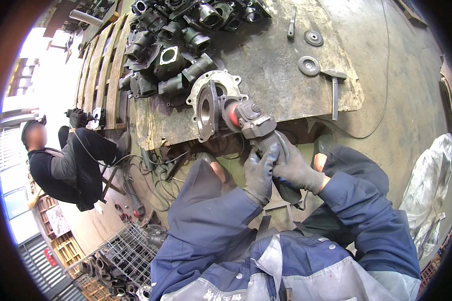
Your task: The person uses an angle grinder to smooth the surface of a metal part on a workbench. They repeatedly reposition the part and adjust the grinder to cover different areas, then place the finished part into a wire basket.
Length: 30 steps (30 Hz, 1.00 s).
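A small red sign (49, 257) is hanging on the grey wall at the lower left of the frame, an upright oblong with pale markings too small to make out. At the bottom edge, near the middle, a patch of white lettering (220, 295) is showing on the blue work jacket (211, 236), partly cut off by the rim. No packages or screens are showing anywhere in the picture.

A worn metal bench plate (286, 75) fills the upper middle of the frame. A heap of dark castings (171, 45) lies at its upper left, a grey flanged casting (211, 103) at its lower edge, and two grinding discs (309, 65) and a hammer (335, 93) toward the upper right.
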### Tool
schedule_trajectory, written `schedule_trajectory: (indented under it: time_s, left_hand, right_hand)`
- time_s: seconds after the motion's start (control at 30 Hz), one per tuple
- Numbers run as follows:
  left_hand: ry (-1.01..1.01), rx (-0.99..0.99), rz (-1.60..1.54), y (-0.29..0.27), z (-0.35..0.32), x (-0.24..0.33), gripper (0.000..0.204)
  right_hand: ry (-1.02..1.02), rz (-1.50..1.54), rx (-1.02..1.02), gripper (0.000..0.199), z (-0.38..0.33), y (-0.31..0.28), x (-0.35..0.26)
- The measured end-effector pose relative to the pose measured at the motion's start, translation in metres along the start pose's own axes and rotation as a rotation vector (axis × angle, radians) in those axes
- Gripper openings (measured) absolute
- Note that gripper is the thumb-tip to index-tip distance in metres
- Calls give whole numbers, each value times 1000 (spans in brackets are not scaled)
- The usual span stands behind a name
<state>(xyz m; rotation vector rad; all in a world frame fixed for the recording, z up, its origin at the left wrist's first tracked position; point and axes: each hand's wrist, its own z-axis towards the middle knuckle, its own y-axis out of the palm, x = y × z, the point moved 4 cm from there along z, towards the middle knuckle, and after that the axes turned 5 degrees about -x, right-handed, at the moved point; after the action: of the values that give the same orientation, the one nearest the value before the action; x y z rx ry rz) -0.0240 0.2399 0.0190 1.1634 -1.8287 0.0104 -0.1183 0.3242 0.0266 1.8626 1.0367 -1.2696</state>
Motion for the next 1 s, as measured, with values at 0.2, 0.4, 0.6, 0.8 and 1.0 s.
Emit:
schedule_trajectory:
  time_s: [0.2, 0.4, 0.6, 0.8, 1.0]
  left_hand:
    - [-70, 24, 48, 7, -3, -8, 42]
    - [-60, 36, 110, 8, -3, -11, 42]
    - [-49, 4, 156, 10, 9, -10, 37]
    - [-33, -37, 8, 11, 44, 10, 37]
    - [-48, -10, 86, 8, 24, 0, 39]
  right_hand:
    - [95, 100, -6, 92, -16, -4, 7]
    - [125, 45, 32, 90, -18, -4, 19]
    - [68, 227, 32, 80, -11, -9, 20]
    - [66, 227, 54, 70, 27, -15, 24]
    - [45, 147, 99, 78, 8, -7, 21]
